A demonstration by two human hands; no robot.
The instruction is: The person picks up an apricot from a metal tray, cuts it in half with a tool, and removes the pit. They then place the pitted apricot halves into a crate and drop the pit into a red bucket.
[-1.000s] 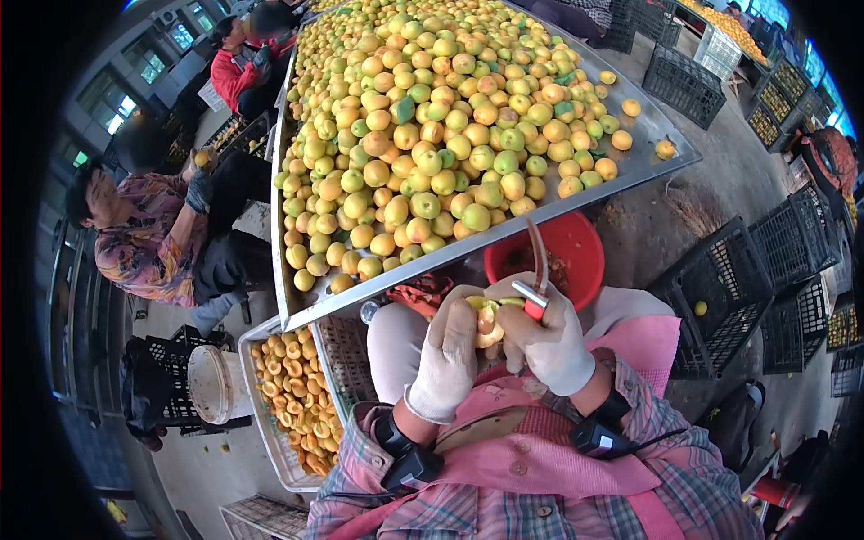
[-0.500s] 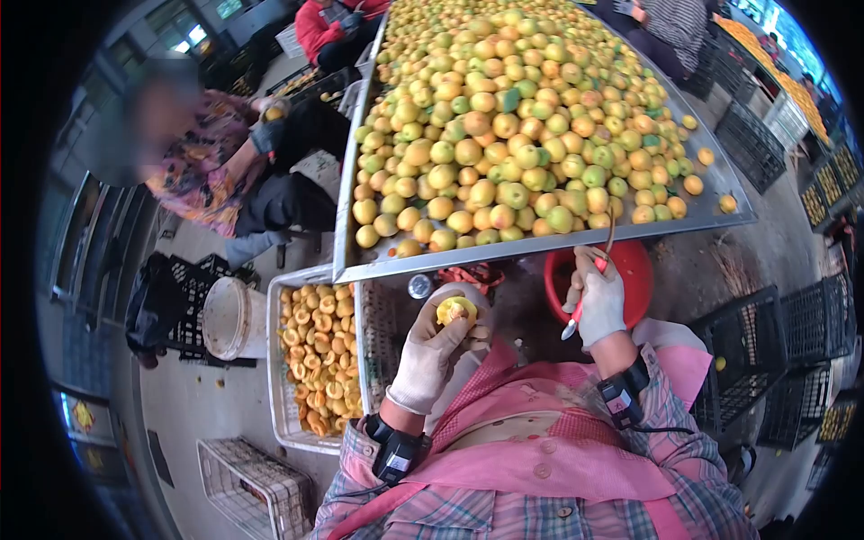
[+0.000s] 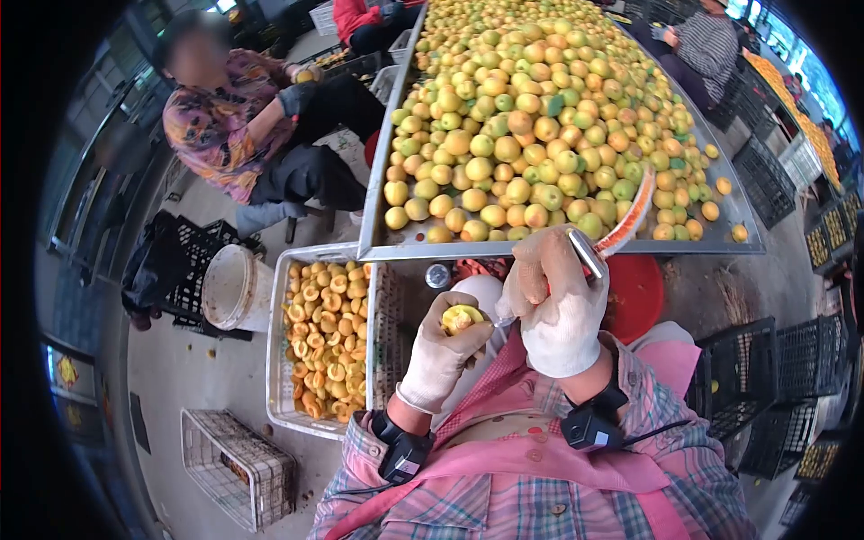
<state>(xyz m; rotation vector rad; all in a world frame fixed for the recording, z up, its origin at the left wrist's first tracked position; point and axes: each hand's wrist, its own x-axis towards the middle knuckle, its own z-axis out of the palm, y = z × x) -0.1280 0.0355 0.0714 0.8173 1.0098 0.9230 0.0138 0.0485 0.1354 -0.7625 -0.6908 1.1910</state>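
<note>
In my gloved left hand (image 3: 443, 355), fingers closed round it, is a cut yellow apricot (image 3: 462, 318) with its pale inside facing up. My gloved right hand (image 3: 558, 306) is raised beside it, closed on a curved hand tool (image 3: 627, 225) with an orange-red length and a shiny metal part. The tool sticks up past the hand and overlaps the edge of the metal table (image 3: 504, 250). On that table, just ahead of both hands, lies a large heap of whole apricots (image 3: 531, 135). A crate (image 3: 275, 360) of halved apricots (image 3: 326, 333) stands left of my left hand.
Partly behind my right hand is a red basin (image 3: 641, 292). A white bucket (image 3: 236, 288) and an overturned-looking white crate (image 3: 238, 468) are at the left. Black crates (image 3: 738, 360) stand at the right. A seated person (image 3: 225, 135) works at the left; others sit farther back.
My right hand has come left and closer to the apricot, turning the tool so its orange-red length points up. My left hand still holds the apricot. The view has shifted slightly.
</note>
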